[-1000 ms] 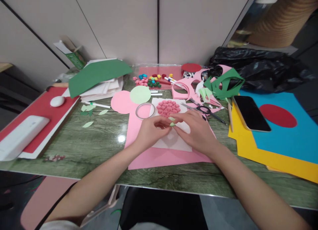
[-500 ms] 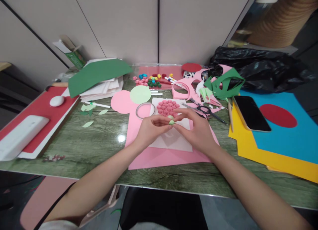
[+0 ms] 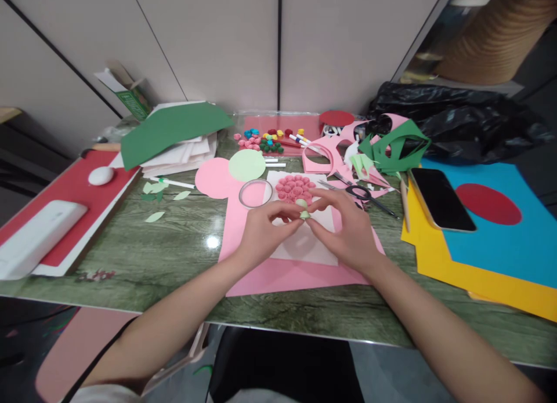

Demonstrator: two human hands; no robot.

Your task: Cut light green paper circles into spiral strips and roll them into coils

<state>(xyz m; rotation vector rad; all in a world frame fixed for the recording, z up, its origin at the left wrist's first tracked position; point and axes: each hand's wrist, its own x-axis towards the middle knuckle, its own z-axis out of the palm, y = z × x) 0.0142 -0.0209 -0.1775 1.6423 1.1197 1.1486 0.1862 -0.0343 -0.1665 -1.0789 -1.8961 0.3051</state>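
A small light-green paper piece [image 3: 304, 214], apparently a curled leaf, is pinched between the fingertips of both hands. My left hand [image 3: 270, 226] grips it from the left, thumb and index finger closed. From the right, my right hand [image 3: 343, 228] holds its other side the same way. Just beyond the fingers, a cluster of rolled pink paper flowers [image 3: 294, 188] sits on a white sheet [image 3: 300, 253]. That sheet lies on a larger pink sheet [image 3: 261, 278]. A roll of clear tape [image 3: 256, 193] rests flat left of the flowers.
Scissors [image 3: 359, 192] lie right of the flowers among pink paper offcuts [image 3: 324, 153]. Cut green leaves [image 3: 155, 217] and a green-tipped pen [image 3: 176, 182] are at left. Farther right, a phone [image 3: 441, 199] rests on blue and yellow sheets. Small coloured paper rolls [image 3: 261, 141] sit at the back.
Both hands have shifted very slightly to the right, and the green paper piece between the fingertips has turned a little. Everything on the table stays where it was.
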